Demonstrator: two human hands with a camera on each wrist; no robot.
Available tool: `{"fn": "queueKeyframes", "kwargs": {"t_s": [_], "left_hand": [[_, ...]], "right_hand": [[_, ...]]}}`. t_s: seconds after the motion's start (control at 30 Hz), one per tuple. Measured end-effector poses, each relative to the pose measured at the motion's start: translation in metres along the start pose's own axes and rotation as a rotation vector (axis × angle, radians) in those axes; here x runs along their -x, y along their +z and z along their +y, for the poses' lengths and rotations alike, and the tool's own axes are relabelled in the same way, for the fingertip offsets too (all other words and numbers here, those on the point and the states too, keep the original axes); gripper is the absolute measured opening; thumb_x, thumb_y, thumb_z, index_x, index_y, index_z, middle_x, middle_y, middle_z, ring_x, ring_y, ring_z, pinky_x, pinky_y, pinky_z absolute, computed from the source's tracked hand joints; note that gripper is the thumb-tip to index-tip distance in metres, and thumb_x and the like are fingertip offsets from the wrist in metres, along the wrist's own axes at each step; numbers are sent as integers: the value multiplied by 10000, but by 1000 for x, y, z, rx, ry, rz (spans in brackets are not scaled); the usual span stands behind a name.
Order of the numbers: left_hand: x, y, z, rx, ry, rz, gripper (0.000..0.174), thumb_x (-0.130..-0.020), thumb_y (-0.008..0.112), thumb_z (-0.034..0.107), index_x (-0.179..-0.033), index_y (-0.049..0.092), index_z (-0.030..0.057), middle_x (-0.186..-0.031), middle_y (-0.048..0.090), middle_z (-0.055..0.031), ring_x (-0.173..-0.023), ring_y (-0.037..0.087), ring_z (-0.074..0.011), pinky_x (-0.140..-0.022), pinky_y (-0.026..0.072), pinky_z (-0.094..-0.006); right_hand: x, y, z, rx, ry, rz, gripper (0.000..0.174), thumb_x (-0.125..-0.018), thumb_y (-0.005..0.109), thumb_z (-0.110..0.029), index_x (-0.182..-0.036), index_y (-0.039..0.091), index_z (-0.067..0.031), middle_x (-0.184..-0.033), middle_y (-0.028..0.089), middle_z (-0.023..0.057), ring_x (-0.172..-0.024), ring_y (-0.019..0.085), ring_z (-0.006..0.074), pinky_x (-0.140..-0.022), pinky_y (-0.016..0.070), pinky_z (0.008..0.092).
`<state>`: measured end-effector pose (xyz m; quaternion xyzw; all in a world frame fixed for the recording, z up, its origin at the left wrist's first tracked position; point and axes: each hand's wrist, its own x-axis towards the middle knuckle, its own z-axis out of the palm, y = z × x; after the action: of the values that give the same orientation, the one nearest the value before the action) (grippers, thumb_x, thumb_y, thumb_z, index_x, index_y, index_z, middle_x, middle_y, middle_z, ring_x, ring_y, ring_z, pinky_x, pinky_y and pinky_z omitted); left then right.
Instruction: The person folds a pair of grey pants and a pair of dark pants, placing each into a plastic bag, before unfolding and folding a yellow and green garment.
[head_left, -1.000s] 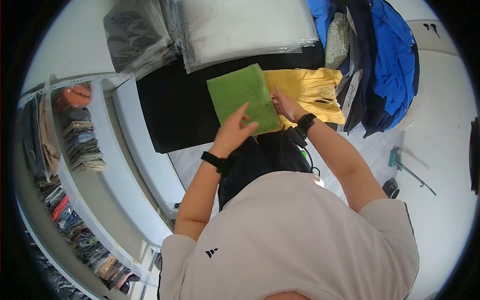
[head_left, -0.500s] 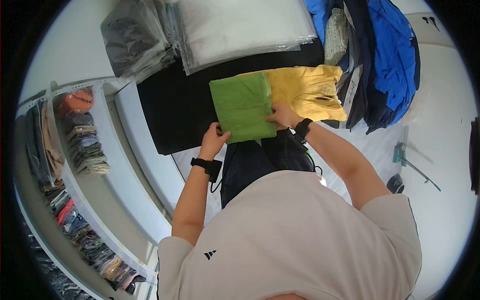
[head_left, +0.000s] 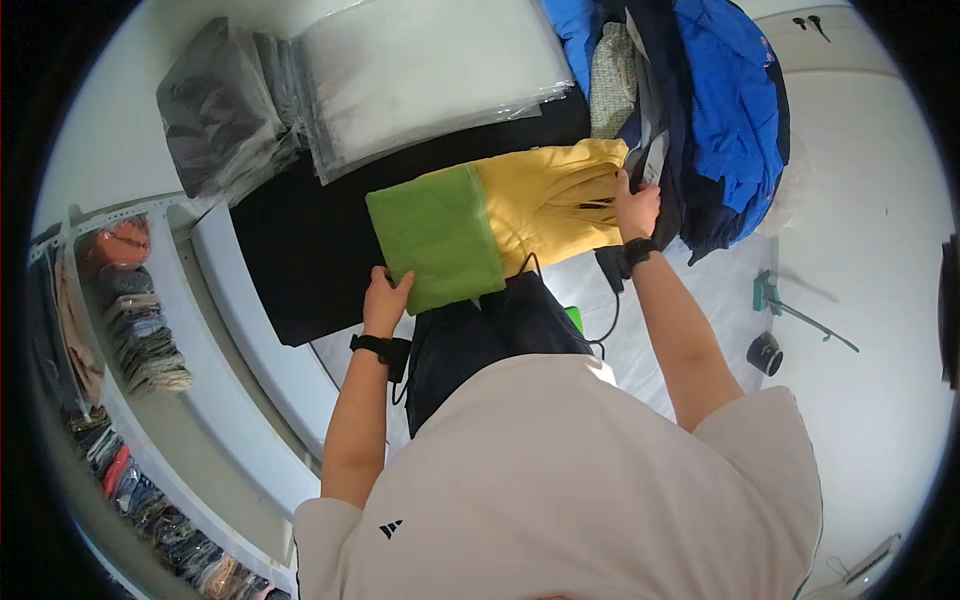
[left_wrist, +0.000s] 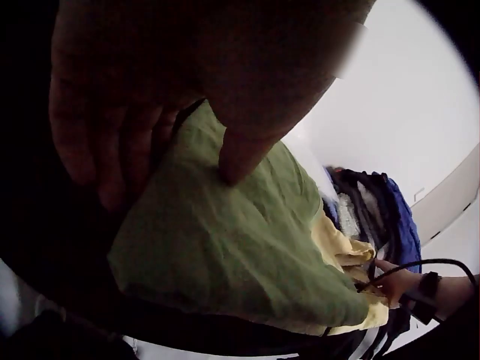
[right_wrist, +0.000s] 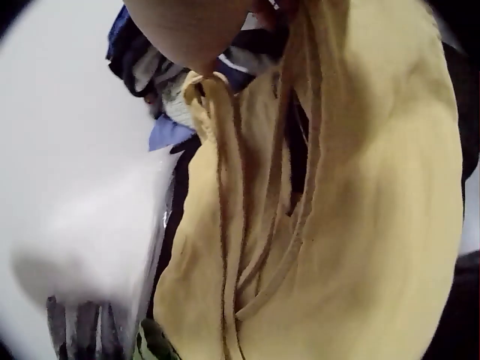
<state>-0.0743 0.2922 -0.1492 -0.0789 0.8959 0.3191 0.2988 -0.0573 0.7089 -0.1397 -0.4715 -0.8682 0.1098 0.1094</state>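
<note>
A folded garment lies across the black table cover (head_left: 290,265), its green part (head_left: 440,235) on the left and its yellow part (head_left: 540,200) on the right. My left hand (head_left: 384,303) grips the green part's near left edge. In the left wrist view the thumb presses on top of the green cloth, while the fingers lie beyond its edge. My right hand (head_left: 637,207) holds the far right end of the yellow part, its thumb at the edge in the right wrist view. Long narrow folds and a dark slit (right_wrist: 298,150) run through the yellow cloth there.
A stack of clear plastic bags (head_left: 430,75) lies at the back, beside grey plastic-wrapped items (head_left: 215,110). Blue and dark clothes (head_left: 735,110) are heaped at the back right. Shelves (head_left: 215,330) with bagged folded clothes stand on the left.
My left hand has come down onto the green cloth's left edge. The right hand has moved from the green-yellow border to the yellow part's right end. More yellow shows; the head view has shifted.
</note>
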Motion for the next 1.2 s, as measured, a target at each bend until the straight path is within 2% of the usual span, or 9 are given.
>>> {"fn": "queueKeyframes", "kwargs": {"t_s": [0.03,0.37,0.43,0.47,0.53,0.7,0.9,1.03,1.2], "left_hand": [[0,0,1,19,-25,-18,556,-771,617,404,-1060,468,-47,-952,594,-256,-905,581,-395,-769,459,-424],[0,1,7,-46,-28,-18,527,-769,625,372,-1057,468,-40,-958,585,-241,-939,561,-396,-795,447,-435],[7,5,20,-316,73,296,510,-752,644,311,-1109,474,-12,-953,564,-199,-932,543,-369,-793,441,-437],[12,3,39,-316,75,296,510,-752,644,311,-1109,474,-12,-953,564,-199,-932,543,-369,-793,441,-437],[20,-2,87,-447,468,402,490,-748,638,230,-1172,480,44,-930,542,-157,-897,532,-330,-763,442,-431],[-1,46,126,-477,631,33,420,-800,575,231,-1208,499,169,-884,560,-125,-823,551,-294,-670,458,-409],[-21,72,140,-703,547,-70,292,-831,550,295,-1078,530,140,-790,578,-128,-775,576,-284,-618,472,-402],[-26,81,134,-690,564,40,204,-826,551,296,-909,565,110,-749,580,-137,-724,584,-300,-611,477,-407],[-33,72,122,-553,493,12,167,-787,549,210,-745,577,52,-744,589,-149,-742,585,-292,-653,474,-405]], "right_hand": [[-1,1,-1,-26,124,-56,600,-775,563,-539,-1024,495,4,-952,579,208,-919,567,380,-796,454,454],[14,-7,-14,-23,155,-286,604,-796,511,-572,-1011,500,-8,-1016,591,223,-933,581,369,-781,463,440],[10,-9,-17,-36,168,-329,607,-794,511,-576,-1022,497,-13,-992,603,219,-916,588,370,-774,464,441],[9,-10,-18,-46,182,-374,611,-793,511,-580,-1033,494,-18,-967,614,214,-900,595,372,-768,465,442],[4,-3,-14,-100,131,-344,608,-807,487,-584,-1046,488,-25,-944,620,212,-889,597,376,-762,465,447],[-6,-7,-20,-64,65,-370,638,-860,331,-616,-1089,469,-37,-959,615,232,-913,587,393,-769,460,460],[-14,-11,-27,111,-2,-520,700,-838,310,-654,-1154,438,-42,-1001,604,250,-952,587,379,-788,462,455],[-12,-10,-33,148,-9,-504,705,-830,324,-656,-1151,439,-38,-996,609,242,-941,594,372,-783,463,462],[-13,-2,-31,122,42,-453,542,-879,325,-541,-1132,478,-87,-940,632,212,-899,602,377,-755,464,474]]}}
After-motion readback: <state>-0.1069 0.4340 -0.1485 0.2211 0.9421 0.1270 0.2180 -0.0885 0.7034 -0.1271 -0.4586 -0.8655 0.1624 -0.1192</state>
